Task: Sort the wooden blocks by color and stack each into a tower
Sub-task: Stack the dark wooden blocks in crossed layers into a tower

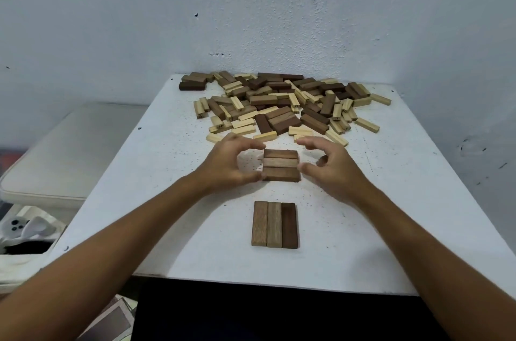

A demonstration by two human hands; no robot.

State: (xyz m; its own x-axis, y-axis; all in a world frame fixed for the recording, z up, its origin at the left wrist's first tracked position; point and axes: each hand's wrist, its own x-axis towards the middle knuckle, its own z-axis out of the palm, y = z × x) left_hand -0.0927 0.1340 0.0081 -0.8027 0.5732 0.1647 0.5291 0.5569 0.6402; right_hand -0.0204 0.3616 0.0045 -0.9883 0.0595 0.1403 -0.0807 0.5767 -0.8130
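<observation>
Blocks lie in two places on our white counter (pixel 391 201): a mixed heap (pixel 282 106) of dark and pale pieces at the far end by the wall, and two neat brown sets nearer to us. The far set (pixel 281 165) is three brown blocks side by side, their long axes running left to right. The near set (pixel 274 225) is also three brown blocks side by side, but lying front to back, so the two layers are crossed.

Our left hand (pixel 231 164) and right hand (pixel 326 164) flank the far set, one at each short end, fingers curled in loose arcs. The left fingertips touch, or very nearly touch, the front block's left end; the right thumb sits just beside its right end. We cannot tell whether either hand has a firm pinch yet.

We judge the coming move to be a two-handed squeeze along the long axis, then a lift toward us onto the near set, which lies straight ahead of our body and between our forearms. Both hands are about equally near. Pale blocks remain unsorted in the heap.
</observation>
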